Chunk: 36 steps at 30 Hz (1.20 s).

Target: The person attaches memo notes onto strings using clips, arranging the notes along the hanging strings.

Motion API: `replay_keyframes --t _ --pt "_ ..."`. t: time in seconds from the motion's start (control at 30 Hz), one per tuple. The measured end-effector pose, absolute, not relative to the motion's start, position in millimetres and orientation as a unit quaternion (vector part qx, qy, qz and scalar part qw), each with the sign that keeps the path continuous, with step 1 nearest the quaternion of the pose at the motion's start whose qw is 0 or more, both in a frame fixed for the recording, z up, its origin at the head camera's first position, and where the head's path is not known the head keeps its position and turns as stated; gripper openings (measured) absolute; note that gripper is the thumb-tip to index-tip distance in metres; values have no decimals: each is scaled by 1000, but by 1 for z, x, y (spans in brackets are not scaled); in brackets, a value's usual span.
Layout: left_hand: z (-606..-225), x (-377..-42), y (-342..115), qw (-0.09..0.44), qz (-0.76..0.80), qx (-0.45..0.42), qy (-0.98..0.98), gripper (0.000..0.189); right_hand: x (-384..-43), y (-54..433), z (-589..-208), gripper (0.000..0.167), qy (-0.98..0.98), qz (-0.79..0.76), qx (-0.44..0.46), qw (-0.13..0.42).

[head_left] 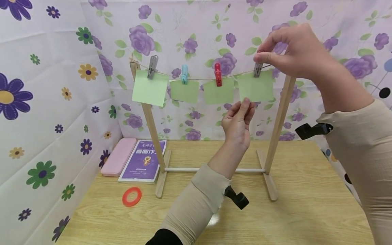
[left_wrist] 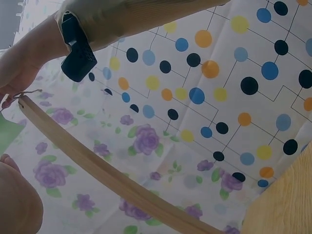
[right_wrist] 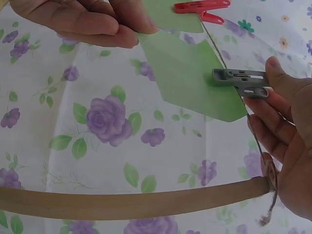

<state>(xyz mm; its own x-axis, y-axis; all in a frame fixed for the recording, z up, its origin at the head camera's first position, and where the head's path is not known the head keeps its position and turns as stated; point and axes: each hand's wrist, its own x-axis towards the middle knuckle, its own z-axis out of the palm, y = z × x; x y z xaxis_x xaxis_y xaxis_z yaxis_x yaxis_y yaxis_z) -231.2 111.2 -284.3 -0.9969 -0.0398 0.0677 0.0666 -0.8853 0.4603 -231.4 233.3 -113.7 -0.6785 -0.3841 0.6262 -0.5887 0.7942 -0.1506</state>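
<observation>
My right hand [head_left: 301, 51] pinches the handle end of a grey clothespin [right_wrist: 239, 78], which sits over the string and the top edge of the rightmost green paper [head_left: 255, 86]. From below, my left hand [head_left: 237, 124] pinches that paper's bottom edge between thumb and fingers. Along the same string hang other green papers: one [head_left: 150, 90] under a grey clothespin [head_left: 152, 67] at the left, one [head_left: 184, 93] under a blue clothespin [head_left: 184, 74], and one [head_left: 218, 93] under a red clothespin [head_left: 218, 75]. The left wrist view shows only parts of the hands.
A wooden stand with a left post [head_left: 150, 119], right post [head_left: 280, 126] and white crossbar [head_left: 183, 169] carries the string. On the table [head_left: 306, 190] lie a pink case [head_left: 119, 156], a purple booklet [head_left: 144, 161] and a red ring [head_left: 132, 196]. Flowered cloth hangs behind.
</observation>
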Motion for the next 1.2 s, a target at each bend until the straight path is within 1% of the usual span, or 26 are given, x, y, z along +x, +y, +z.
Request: replay_keyframes --t 0.27,0.6,0.7,0.8,0.97,1.03,1.13,1.2 --pt "-285 -232 113 29 -970 -29 -238 16 -231 236 -113 20 -910 159 269 272" --pt "-286 -231 110 21 -968 -37 -246 15 -230 240 -112 33 -918 185 259 238" --pt "-286 -231 110 21 -967 -38 -249 14 -231 241 -115 36 -912 198 265 243" --pt "-287 -231 110 18 -966 -39 -254 13 -231 241 -119 38 -891 211 282 288" --pt "-287 -231 109 10 -964 -46 -263 11 -232 244 -127 41 -814 230 320 426" --pt "-287 -231 108 8 -963 -52 -264 9 -232 244 -131 42 -779 251 326 473" --pt "-287 -232 107 5 -961 -56 -270 6 -229 243 -137 49 -734 285 324 525" --pt "-289 -233 105 0 -959 -54 -277 6 -225 240 -143 55 -710 320 309 546"
